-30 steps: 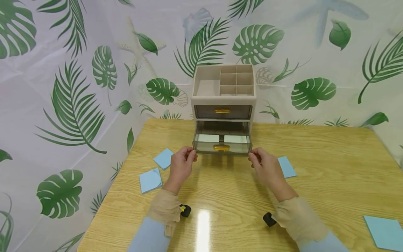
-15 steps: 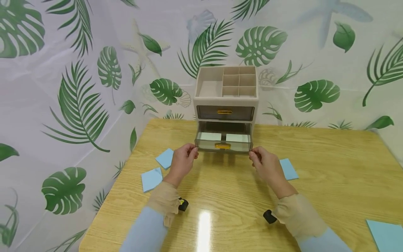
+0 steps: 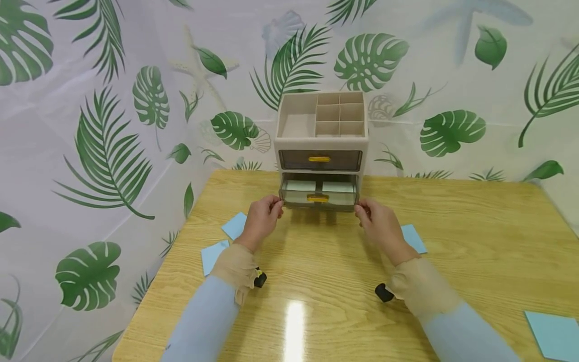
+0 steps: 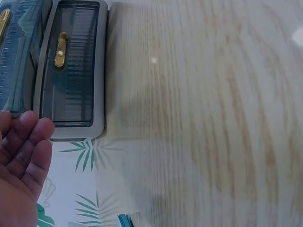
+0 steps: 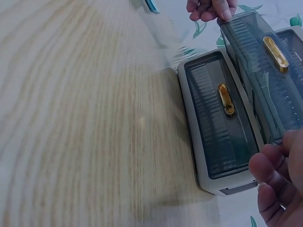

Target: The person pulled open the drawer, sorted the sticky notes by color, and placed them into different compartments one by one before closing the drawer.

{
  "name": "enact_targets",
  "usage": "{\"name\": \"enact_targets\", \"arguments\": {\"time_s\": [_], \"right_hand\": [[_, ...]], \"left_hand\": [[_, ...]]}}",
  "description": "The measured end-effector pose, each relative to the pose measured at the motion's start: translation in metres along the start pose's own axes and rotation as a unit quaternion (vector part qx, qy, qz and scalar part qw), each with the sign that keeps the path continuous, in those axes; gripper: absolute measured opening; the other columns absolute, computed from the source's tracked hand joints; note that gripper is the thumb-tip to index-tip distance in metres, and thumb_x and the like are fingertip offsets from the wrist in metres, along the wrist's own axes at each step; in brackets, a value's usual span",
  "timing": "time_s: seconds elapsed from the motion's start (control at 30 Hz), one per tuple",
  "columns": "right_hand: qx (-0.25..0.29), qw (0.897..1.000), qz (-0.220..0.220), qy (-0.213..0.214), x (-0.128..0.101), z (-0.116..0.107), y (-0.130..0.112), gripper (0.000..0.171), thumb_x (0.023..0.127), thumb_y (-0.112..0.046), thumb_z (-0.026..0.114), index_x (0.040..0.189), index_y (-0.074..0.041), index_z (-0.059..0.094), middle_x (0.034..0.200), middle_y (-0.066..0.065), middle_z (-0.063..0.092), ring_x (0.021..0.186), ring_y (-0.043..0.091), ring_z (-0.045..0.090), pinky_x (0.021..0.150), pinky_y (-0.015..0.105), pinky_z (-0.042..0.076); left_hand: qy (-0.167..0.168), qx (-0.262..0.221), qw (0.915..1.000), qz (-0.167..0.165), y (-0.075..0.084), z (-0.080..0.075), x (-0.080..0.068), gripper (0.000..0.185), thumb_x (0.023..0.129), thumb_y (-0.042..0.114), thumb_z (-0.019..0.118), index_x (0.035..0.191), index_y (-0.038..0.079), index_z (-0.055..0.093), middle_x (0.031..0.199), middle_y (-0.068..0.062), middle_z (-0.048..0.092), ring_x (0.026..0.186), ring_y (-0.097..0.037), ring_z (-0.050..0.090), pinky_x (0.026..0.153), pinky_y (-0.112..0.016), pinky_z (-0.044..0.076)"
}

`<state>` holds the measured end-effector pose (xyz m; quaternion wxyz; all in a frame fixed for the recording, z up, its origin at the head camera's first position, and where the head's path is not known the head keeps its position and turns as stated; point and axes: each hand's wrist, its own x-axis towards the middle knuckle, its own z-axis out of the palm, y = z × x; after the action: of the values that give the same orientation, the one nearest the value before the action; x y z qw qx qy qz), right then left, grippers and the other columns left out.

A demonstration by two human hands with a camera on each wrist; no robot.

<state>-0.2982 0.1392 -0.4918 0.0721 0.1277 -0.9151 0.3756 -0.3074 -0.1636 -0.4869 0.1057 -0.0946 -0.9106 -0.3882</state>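
Note:
A beige desk organizer [image 3: 320, 131] with an open compartment top stands at the table's far middle. Its upper drawer [image 3: 320, 160] is closed. The smoky lower drawer [image 3: 318, 195], with a gold handle [image 3: 317, 198], sticks out a short way and holds two pale pads [image 3: 298, 185]. My left hand [image 3: 277, 205] pinches the drawer's front left corner, and my right hand [image 3: 360, 210] pinches its front right corner. In the right wrist view the lower drawer [image 5: 265, 71] juts past the upper one [image 5: 222, 123], with my left hand [image 5: 210, 9] at its far corner.
Blue sticky notes lie on the wooden table [image 3: 325, 261]: two at the left [image 3: 235, 225] [image 3: 211, 255], one by my right hand [image 3: 413, 237], one at the near right corner [image 3: 551, 334]. A leaf-print curtain [image 3: 113, 125] closes off the back and left.
The lower drawer has slid back into the organizer by about half its exposed length. Both hands have moved away from me with it, still on its front corners.

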Motion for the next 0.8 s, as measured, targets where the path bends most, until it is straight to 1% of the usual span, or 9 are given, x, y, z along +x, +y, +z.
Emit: {"name": "enact_targets", "arguments": {"time_s": [0.1, 0.3, 0.47, 0.57, 0.7, 0.8], "right_hand": [[-0.008, 1.0, -0.003, 0.01, 0.006, 0.0, 0.002, 0.027, 0.103, -0.025, 0.048, 0.107, -0.003, 0.062, 0.09, 0.011, 0.066, 0.069, 0.017, 0.061, 0.063, 0.036, 0.048], [-0.019, 0.999, -0.011, 0.034, 0.014, 0.001, 0.005, 0.023, 0.101, -0.023, 0.051, 0.101, -0.004, 0.065, 0.082, 0.01, 0.066, 0.064, 0.017, 0.059, 0.06, 0.035, 0.046], [-0.027, 0.999, -0.007, 0.037, 0.019, 0.001, 0.005, 0.023, 0.101, -0.025, 0.053, 0.104, -0.005, 0.065, 0.083, 0.007, 0.066, 0.067, 0.019, 0.057, 0.062, 0.035, 0.046], [-0.03, 0.999, -0.005, 0.039, 0.022, 0.0, 0.005, 0.024, 0.101, -0.026, 0.053, 0.104, -0.005, 0.065, 0.084, 0.007, 0.066, 0.068, 0.019, 0.057, 0.062, 0.036, 0.045], [-0.038, 0.998, 0.005, 0.04, 0.027, -0.002, 0.006, 0.026, 0.1, -0.027, 0.053, 0.104, -0.006, 0.066, 0.083, 0.007, 0.065, 0.068, 0.02, 0.057, 0.062, 0.036, 0.045], [-0.048, 0.998, 0.015, 0.035, 0.03, -0.004, 0.007, 0.027, 0.1, -0.03, 0.053, 0.103, -0.006, 0.066, 0.082, 0.007, 0.065, 0.069, 0.021, 0.057, 0.063, 0.037, 0.045]], "left_hand": [[0.002, 0.007, 1.0, 0.003, -0.001, 0.0, 0.005, 0.02, 0.101, 0.021, 0.053, 0.094, 0.008, 0.066, 0.075, -0.001, 0.065, 0.066, -0.011, 0.06, 0.057, -0.026, 0.049], [0.007, 0.025, 0.9996, 0.007, -0.005, 0.002, 0.014, 0.024, 0.1, 0.023, 0.053, 0.094, 0.004, 0.066, 0.073, 0.001, 0.064, 0.06, -0.01, 0.057, 0.053, -0.025, 0.046], [0.022, 0.056, 0.9982, 0.007, -0.008, 0.004, 0.02, 0.022, 0.1, 0.026, 0.055, 0.087, 0.01, 0.065, 0.069, 0.004, 0.062, 0.053, -0.01, 0.052, 0.051, -0.026, 0.043], [0.025, 0.067, 0.9974, 0.011, -0.008, 0.005, 0.024, 0.023, 0.1, 0.027, 0.054, 0.085, 0.011, 0.063, 0.066, 0.004, 0.06, 0.052, -0.011, 0.051, 0.052, -0.027, 0.042], [0.027, 0.084, 0.9959, 0.021, -0.008, 0.006, 0.03, 0.025, 0.1, 0.027, 0.054, 0.086, 0.01, 0.064, 0.065, 0.003, 0.059, 0.053, -0.01, 0.052, 0.052, -0.026, 0.043], [0.028, 0.095, 0.9949, 0.021, -0.008, 0.006, 0.034, 0.026, 0.1, 0.027, 0.054, 0.088, 0.008, 0.067, 0.067, 0.001, 0.061, 0.054, -0.011, 0.054, 0.053, -0.027, 0.045]]}}
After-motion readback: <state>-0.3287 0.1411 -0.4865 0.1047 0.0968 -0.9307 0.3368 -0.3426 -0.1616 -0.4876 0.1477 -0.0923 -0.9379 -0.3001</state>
